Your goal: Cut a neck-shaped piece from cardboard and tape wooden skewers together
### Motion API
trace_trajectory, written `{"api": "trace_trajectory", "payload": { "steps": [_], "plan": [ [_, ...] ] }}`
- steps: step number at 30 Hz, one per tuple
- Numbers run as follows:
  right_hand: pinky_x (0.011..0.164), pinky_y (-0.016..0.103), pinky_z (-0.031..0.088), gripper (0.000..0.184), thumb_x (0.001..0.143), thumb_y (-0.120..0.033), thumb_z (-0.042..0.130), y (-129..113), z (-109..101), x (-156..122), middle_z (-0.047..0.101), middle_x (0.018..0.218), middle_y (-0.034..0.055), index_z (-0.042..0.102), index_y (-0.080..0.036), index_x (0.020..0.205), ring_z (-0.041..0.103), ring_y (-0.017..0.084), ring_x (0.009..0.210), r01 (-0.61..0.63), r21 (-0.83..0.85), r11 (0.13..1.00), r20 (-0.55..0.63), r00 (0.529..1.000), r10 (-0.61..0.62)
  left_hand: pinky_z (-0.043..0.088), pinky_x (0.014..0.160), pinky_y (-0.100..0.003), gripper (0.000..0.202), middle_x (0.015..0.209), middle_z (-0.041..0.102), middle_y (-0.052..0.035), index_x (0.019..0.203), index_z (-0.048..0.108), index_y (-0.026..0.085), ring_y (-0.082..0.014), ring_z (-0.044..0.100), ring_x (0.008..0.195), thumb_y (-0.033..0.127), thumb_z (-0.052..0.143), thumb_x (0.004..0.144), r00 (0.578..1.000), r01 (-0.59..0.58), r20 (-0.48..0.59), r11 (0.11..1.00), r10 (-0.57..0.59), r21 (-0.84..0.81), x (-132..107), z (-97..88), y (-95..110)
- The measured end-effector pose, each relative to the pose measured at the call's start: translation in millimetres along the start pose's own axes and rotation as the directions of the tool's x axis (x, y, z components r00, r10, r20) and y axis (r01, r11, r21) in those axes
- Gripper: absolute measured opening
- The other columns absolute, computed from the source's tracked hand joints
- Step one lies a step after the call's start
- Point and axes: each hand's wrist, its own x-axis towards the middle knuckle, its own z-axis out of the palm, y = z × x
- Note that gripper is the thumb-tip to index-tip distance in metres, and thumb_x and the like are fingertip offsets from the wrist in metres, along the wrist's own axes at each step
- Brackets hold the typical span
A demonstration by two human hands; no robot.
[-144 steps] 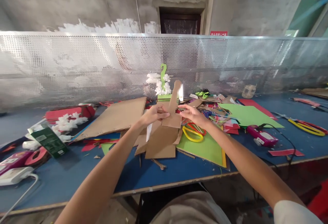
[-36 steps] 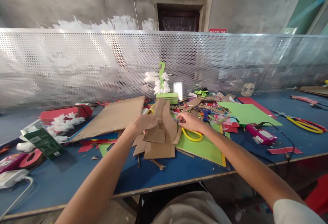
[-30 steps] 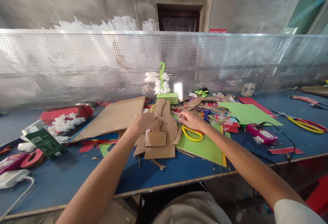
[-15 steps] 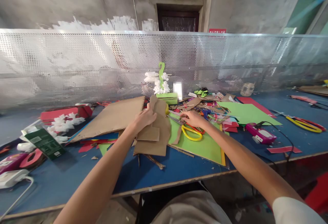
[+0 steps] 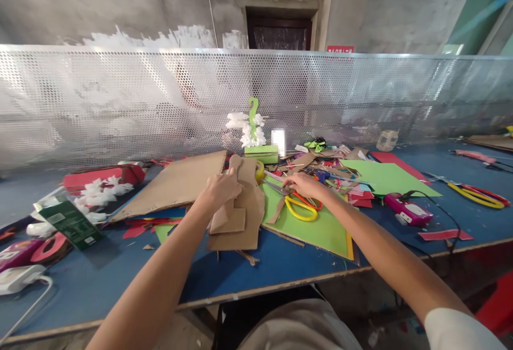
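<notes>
My left hand (image 5: 223, 188) is closed on a cut cardboard piece (image 5: 235, 164) with a narrow rounded top, part of it hidden under my fingers. Beneath it lie more cardboard (image 5: 252, 200) and a small rectangular offcut (image 5: 227, 220). My right hand (image 5: 300, 183) has its fingers pinched together by the blades of yellow-and-red-handled scissors (image 5: 300, 212); what it grips, if anything, is hidden. These scissors rest on a green sheet (image 5: 320, 232). A yellow tape roll (image 5: 259, 170) sits between my hands.
Behind stands a green stand with white tufts (image 5: 253, 137) before a perforated metal screen (image 5: 160, 99). Paper scraps pile up behind my right hand. A large cardboard sheet (image 5: 176, 184) and a green box (image 5: 70, 224) lie left; a purple device (image 5: 407, 209) and more scissors (image 5: 473, 192) lie right.
My left hand has drawn the cardboard pieces slightly left and toward me, showing more of the tape roll. My right hand has barely moved.
</notes>
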Motion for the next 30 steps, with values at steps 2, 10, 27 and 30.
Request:
{"api": "trace_trajectory", "payload": {
  "steps": [2, 10, 27, 30],
  "plan": [
    [0.081, 0.028, 0.048, 0.026, 0.095, -0.006, 0.064, 1, 0, 0, 0.08, 0.101, 0.0082, 0.078, -0.02, 0.112, 0.073, 0.022, 0.095, 0.011, -0.009, 1.0, -0.002, 1.0, -0.011, 0.049, 0.097, -0.05, 0.058, 0.121, 0.072, -0.027, 0.142, 0.052, 0.013, -0.041, 0.069, 0.116, 0.044, 0.05, 0.094, 0.999, 0.035, -0.019, 0.998, -0.034, 0.052, -2, -0.7, 6],
    [0.088, 0.029, 0.045, 0.026, 0.09, -0.005, 0.071, 4, 1, -1, 0.074, 0.102, 0.0101, 0.078, -0.019, 0.111, 0.067, 0.024, 0.103, 0.053, -0.129, 0.99, -0.054, 0.997, -0.061, 0.049, 0.102, -0.056, 0.077, 0.152, 0.047, -0.0289, 0.152, 0.045, 0.015, -0.0444, 0.061, 0.125, 0.07, 0.043, 0.097, 0.986, 0.037, -0.165, 0.999, -0.031, 0.036, 1, 16.0, 34],
    [0.077, 0.033, 0.039, 0.005, 0.091, -0.017, 0.072, 17, -28, -9, 0.076, 0.089, 0.0092, 0.073, -0.02, 0.088, 0.061, 0.027, 0.093, -0.145, -0.305, 0.941, -0.181, 0.979, 0.092, 0.034, 0.113, -0.075, 0.063, 0.178, 0.006, -0.0091, 0.162, 0.039, 0.036, -0.0554, 0.02, 0.154, 0.058, 0.035, 0.103, 0.998, -0.03, -0.066, 0.983, 0.019, -0.179, 10, 26.9, 34],
    [0.073, 0.031, 0.038, 0.005, 0.091, -0.019, 0.071, 17, -31, -13, 0.074, 0.085, 0.0097, 0.072, -0.021, 0.085, 0.061, 0.028, 0.097, -0.218, -0.277, 0.936, -0.184, 0.968, 0.171, 0.032, 0.113, -0.075, 0.068, 0.178, 0.002, -0.0067, 0.163, 0.035, 0.038, -0.056, 0.014, 0.156, 0.065, 0.031, 0.101, 0.999, -0.028, -0.049, 0.979, 0.018, -0.201, 13, 30.0, 35]
  ]
}}
